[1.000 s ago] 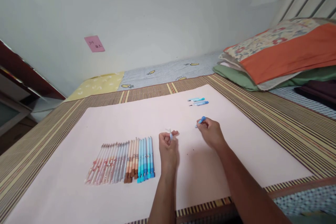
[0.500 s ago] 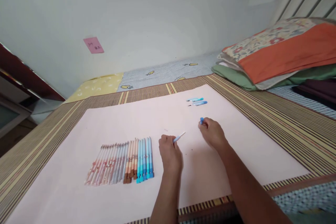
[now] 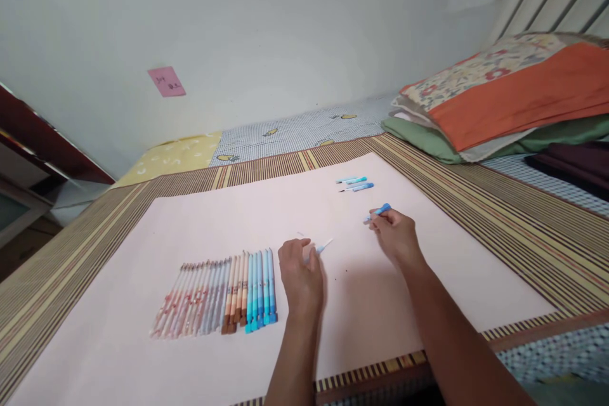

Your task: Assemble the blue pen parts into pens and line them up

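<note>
My left hand (image 3: pixel 301 269) is low over the pink sheet (image 3: pixel 214 222), its thumb and fingers apart. A pale blue pen piece with a white end (image 3: pixel 325 245) sticks out just past the thumb; its near end is hidden by the hand. Farther right, my right hand (image 3: pixel 396 236) pinches a blue pen part (image 3: pixel 382 209) between thumb and fingertips, its darker end pointing up and right. Beyond that hand, several slim blue pen parts (image 3: pixel 356 184) rest on the sheet. Left of my left hand lies a neat row of pens (image 3: pixel 238 292), pink, grey, brown and blue.
Small dark specks (image 3: pixel 346 271) dot the sheet between my hands. The sheet covers a striped mat (image 3: pixel 266 165). Folded bedding with an orange and floral cover (image 3: pixel 523 92) is stacked at the right. A pink note (image 3: pixel 166 81) is stuck to the wall.
My left hand has shifted slightly left and its fingers have loosened from the pale blue piece. My right hand has moved right and turned, showing more of the blue pen part.
</note>
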The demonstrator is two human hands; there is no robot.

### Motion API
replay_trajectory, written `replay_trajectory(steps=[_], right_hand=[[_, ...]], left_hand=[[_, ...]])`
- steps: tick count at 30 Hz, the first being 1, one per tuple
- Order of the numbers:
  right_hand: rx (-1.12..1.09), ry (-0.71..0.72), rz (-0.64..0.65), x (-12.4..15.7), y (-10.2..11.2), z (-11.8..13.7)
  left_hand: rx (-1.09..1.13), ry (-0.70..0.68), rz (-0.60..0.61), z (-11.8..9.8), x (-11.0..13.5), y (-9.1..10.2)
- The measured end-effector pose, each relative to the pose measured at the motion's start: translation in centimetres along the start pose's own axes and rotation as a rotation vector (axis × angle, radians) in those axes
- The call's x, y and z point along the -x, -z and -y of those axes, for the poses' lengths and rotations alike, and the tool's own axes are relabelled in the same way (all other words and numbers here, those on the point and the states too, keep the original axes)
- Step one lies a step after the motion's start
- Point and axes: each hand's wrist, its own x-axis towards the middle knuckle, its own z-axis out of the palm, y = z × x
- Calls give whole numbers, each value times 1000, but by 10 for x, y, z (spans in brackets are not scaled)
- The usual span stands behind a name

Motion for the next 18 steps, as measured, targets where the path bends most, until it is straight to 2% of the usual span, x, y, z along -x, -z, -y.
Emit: replay_trajectory(steps=[2,6,8,10,14,16,18], right_hand=[[-26,-4,-17,-1,2,0],[177,87,-27,2,5,3],[214,82,-11,5,4,7],[70,-7,53,10,-1,13],[-506,-266,382,32,-24,30],[-682,-346,489,47,-38,38],[-793,-404,555,61,-50,44]], left_hand=[[16,23,15,-1,0,0],[57,72,44,-2,2,-1],[95,101,49,-3,3,-1],[170,150,67,-5,3,-3],[445,328,157,-15,2,-5],[530,336,157,-21,1,-3],[554,288,125,-25,-1,1]])
